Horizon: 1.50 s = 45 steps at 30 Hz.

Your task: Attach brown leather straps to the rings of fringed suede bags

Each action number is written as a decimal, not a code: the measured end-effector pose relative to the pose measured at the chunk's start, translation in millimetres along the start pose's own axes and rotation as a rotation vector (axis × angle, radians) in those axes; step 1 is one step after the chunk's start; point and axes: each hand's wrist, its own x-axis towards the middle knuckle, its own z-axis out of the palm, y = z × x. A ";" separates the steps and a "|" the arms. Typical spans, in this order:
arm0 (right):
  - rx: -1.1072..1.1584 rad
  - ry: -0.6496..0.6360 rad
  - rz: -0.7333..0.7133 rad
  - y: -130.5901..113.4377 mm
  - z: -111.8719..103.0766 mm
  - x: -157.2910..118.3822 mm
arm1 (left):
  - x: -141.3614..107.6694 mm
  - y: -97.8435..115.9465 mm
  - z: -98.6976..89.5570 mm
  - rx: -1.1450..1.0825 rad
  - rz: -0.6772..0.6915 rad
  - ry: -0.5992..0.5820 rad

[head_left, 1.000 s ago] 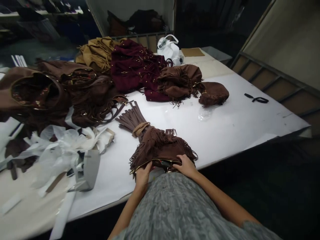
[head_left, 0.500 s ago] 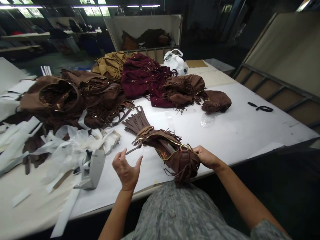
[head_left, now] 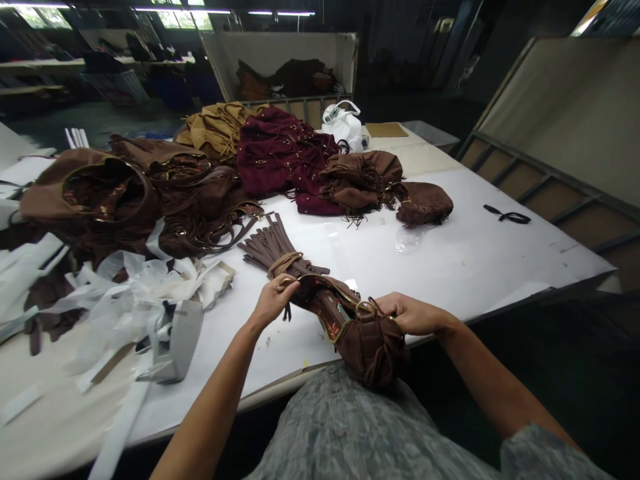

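Left hand (head_left: 273,300): half a second ago fingers and thumb are spread wide beside the bag; now they draw together, pinching its far-left end.
Right hand (head_left: 413,312): at 4 o'clock from the view's middle, fingers curled on the bag's side, near a metal ring (head_left: 364,308); fingertips partly hidden.
Brown bag (head_left: 373,347): at 5 o'clock, slanting between both hands at the table's near edge, its zipped mouth gaping over a patterned lining.
Strap bundle (head_left: 267,243): at 9 o'clock, tied round, just beyond the bag's left end.
White scraps (head_left: 133,287): at 8 o'clock, beside a pale device (head_left: 186,340).
Dark red bag (head_left: 270,157): at 11 o'clock.
Black strip (head_left: 515,218): at 3 o'clock on the white tabletop (head_left: 475,267).
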 end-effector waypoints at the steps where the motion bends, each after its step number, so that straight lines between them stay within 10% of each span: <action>1: -0.013 0.037 0.008 0.8 -2.9 -3.5 | -5.0 5.9 -4.1 0.003 -0.005 0.030; 8: -0.544 0.647 0.467 43.0 -47.9 -4.0 | -39.9 50.2 -27.4 0.091 -0.017 0.257; 13: -0.514 0.413 0.625 78.6 -35.2 33.4 | -27.8 36.3 -4.4 -0.142 -0.300 0.276; 18: -0.453 0.328 0.549 69.8 -13.1 20.1 | -60.0 49.5 -18.3 -0.509 -0.427 0.035; 21: -0.392 0.317 0.449 60.0 -25.5 -4.1 | -86.5 63.6 -32.7 -0.751 -0.541 -0.122; 26: -0.567 0.199 0.713 58.0 -45.1 -1.3 | -82.5 51.8 -25.1 -0.941 -0.760 -0.305; 31: -0.418 0.166 0.078 23.6 -23.1 55.9 | -49.0 48.1 -19.5 -0.855 -0.661 -0.179; 35: -0.087 -0.116 -0.303 0.1 -13.8 103.2 | -30.5 58.9 -28.4 -0.676 -0.516 -0.095; 42: -0.748 -0.022 0.268 -18.2 -57.6 73.5 | -27.2 54.0 -33.5 -0.289 -0.325 0.108; 45: -0.534 -0.209 -0.074 -43.6 -75.4 64.6 | -29.8 54.2 -29.3 -0.136 -0.248 0.143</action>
